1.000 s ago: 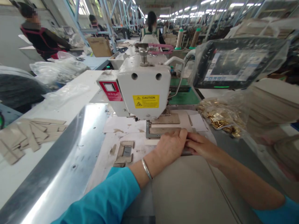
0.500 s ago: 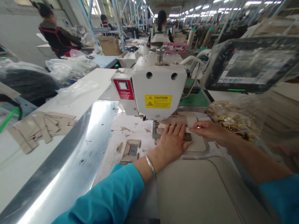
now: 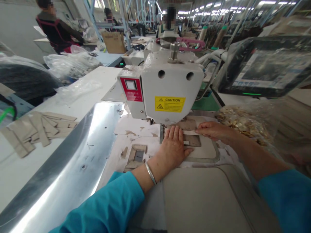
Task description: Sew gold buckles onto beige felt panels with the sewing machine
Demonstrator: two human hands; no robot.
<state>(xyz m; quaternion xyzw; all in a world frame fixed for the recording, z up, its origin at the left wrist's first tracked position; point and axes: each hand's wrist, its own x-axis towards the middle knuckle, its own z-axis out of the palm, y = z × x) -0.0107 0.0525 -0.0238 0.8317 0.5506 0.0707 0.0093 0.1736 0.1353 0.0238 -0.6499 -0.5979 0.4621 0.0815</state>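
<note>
A white industrial sewing machine head [image 3: 165, 87] stands over a metal-framed template [image 3: 191, 141] holding pale beige strips. My left hand [image 3: 171, 149] lies flat on the template's near left side, with a metal bangle [image 3: 150, 173] on the wrist. My right hand [image 3: 213, 131] reaches in from the right, its fingertips at the end of a pale strip [image 3: 188, 132] just under the needle area. The strip's other end is hidden beneath the machine head.
A stack of beige strips [image 3: 39, 129] lies on the white table at left, past a curved steel plate [image 3: 77, 155]. A plastic bag of gold metal parts [image 3: 243, 123] sits at right, below a plastic-wrapped touchscreen [image 3: 266, 66]. Co-workers [image 3: 57, 27] stand farther off.
My hands have separated: the left has slid onto the template's left side, and the right has moved forward to the strip near the needle. The view has shifted slightly rightward.
</note>
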